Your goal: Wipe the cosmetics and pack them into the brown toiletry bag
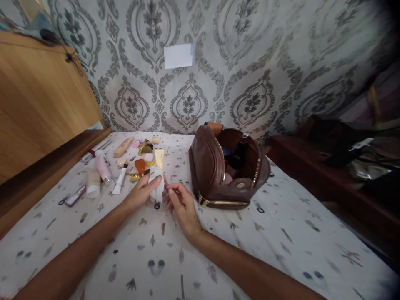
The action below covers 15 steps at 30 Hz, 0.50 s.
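Note:
My left hand (143, 190) is closed around a soft white bundle (156, 191), which looks like cloth or a small pouch. A small dark ring shows at the bundle's lower end. Close against its right side, my right hand (184, 208) has its fingers curled and thumb near the index finger; whatever lies between them is too small to make out. Right of the hands stands a brown leather cosmetic bag (204, 166), unzipped wide, with dark items inside. A cream tube (159, 158) and an amber-coloured item (139, 166) lie just beyond the bundle.
Several cosmetics spread over the left of the patterned sheet (181, 266), among them a pink tube (103, 168), a beige tube (93, 182) and a white tube (119, 181). A wooden panel (46, 83) borders the left, patterned wallpaper (187, 100) the back. Dark red furniture (300, 179) stands right.

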Each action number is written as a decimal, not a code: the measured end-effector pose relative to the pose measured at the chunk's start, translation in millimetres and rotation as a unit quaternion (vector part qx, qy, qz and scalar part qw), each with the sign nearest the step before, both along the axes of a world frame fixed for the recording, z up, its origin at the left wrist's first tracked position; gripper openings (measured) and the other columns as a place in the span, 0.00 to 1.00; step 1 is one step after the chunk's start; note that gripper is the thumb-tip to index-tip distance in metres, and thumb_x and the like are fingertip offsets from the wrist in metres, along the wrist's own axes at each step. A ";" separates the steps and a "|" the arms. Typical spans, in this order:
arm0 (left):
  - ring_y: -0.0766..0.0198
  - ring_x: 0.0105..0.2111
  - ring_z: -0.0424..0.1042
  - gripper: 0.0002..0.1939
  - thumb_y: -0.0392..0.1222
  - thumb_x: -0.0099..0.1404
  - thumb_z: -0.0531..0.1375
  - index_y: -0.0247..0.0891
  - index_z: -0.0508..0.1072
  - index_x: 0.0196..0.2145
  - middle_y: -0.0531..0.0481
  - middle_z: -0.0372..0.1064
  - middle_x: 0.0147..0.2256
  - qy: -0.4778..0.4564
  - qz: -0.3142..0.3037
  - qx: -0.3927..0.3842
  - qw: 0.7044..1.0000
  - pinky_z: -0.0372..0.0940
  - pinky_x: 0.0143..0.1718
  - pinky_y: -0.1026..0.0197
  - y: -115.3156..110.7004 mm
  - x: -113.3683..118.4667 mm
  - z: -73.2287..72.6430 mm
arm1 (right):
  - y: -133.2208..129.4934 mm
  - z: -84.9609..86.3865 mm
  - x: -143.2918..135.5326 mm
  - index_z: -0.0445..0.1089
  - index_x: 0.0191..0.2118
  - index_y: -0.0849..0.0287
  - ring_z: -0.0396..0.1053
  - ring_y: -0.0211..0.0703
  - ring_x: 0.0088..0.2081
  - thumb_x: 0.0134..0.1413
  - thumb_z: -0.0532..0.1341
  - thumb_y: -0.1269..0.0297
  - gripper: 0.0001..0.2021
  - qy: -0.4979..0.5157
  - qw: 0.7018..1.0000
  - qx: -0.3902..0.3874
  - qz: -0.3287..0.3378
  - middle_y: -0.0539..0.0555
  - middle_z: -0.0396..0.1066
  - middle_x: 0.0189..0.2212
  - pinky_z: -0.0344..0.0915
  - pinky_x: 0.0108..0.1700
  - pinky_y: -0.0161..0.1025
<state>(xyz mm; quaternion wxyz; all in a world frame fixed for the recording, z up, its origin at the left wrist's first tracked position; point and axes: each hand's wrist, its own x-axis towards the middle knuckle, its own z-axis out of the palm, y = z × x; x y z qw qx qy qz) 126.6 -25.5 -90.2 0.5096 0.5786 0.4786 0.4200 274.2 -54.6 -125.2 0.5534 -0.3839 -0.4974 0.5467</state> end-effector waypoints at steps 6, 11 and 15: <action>0.66 0.19 0.63 0.26 0.67 0.60 0.57 0.38 0.69 0.28 0.56 0.64 0.19 0.042 -0.016 -0.046 0.998 0.58 0.21 0.64 5.0 -9.5 -4.2 | 0.1 2.4 1.9 0.68 0.40 0.57 0.56 0.34 0.22 0.57 0.60 0.47 0.18 0.013 1.000 -0.010 -0.001 0.44 0.58 0.20 0.52 0.21 0.31; 0.66 0.17 0.62 0.26 0.66 0.59 0.59 0.38 0.69 0.24 0.56 0.63 0.16 0.096 -0.041 -0.088 0.991 0.54 0.18 0.65 -0.1 -12.5 -6.3 | 3.3 4.4 -0.8 0.67 0.30 0.59 0.53 0.30 0.18 0.50 0.65 0.43 0.21 0.110 0.992 -0.053 0.025 0.44 0.61 0.18 0.48 0.19 0.30; 0.61 0.23 0.69 0.19 0.58 0.59 0.60 0.38 0.73 0.34 0.52 0.71 0.24 0.111 -0.072 -0.098 0.986 0.62 0.24 0.62 2.4 -14.5 3.7 | 6.3 4.2 -1.3 0.69 0.30 0.60 0.61 0.31 0.19 0.46 0.69 0.46 0.20 0.176 0.981 -0.080 0.008 0.45 0.66 0.18 0.54 0.19 0.29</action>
